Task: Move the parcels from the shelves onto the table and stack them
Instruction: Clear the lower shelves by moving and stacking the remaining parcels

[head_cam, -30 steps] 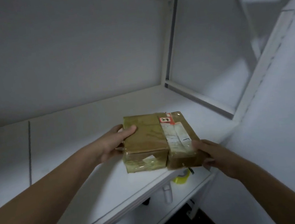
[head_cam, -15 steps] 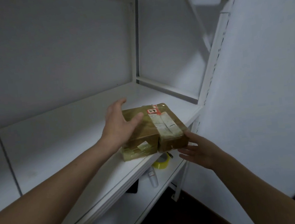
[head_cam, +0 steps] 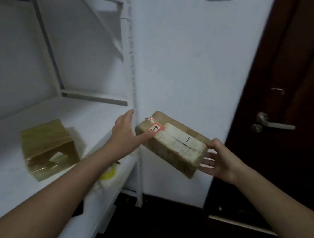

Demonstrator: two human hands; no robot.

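A brown parcel with a white label and a red sticker (head_cam: 174, 143) hangs tilted in the air just right of the shelf's front post. My right hand (head_cam: 220, 159) grips its lower right end, thumb on top and fingers underneath. My left hand (head_cam: 125, 135) is at the parcel's upper left end with fingers straight; only the thumb touches it near the red sticker. A second brown parcel wrapped in clear tape (head_cam: 48, 149) lies on the white shelf (head_cam: 97, 116), to the left of my left forearm.
The shelf's white front post (head_cam: 132, 82) stands right behind the held parcel. A yellow tape roll (head_cam: 108, 172) lies on the lower shelf. A white wall (head_cam: 195, 65) and a dark door with a metal handle (head_cam: 271, 124) are to the right. The floor is dark.
The labelled parcel has come off the shelf and moved right, into the air beside the post. My right hand has taken hold of it. The other parcel stays on the shelf. View turned right.
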